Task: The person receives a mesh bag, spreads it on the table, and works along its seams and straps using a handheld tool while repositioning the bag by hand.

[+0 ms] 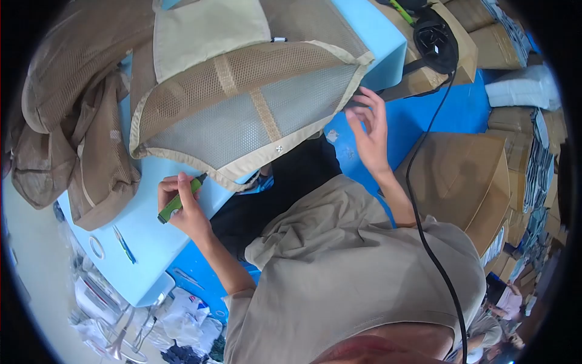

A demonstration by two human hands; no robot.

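A brown mesh garment [242, 115] with beige edging and a pale fabric panel [209, 36] lies spread over the light blue table, its lower edge hanging over the side. My left hand [185, 206] is closed around a green marker [176, 206], whose dark tip points up and right, just below the garment's left lower edge. At the garment's right edge is my right hand [370, 130], its fingers loosely curled and apart, with nothing seen held. Some of its fingertips are close to the fabric, and whether they touch it is unclear.
More brown mesh fabric [100, 158] is heaped at the left. A pen [124, 244] and a tape ring [96, 247] lie on the table [154, 261]. Cardboard boxes [454, 176] and a black cable [418, 212] are on the right. Other people [506, 303] appear lower right.
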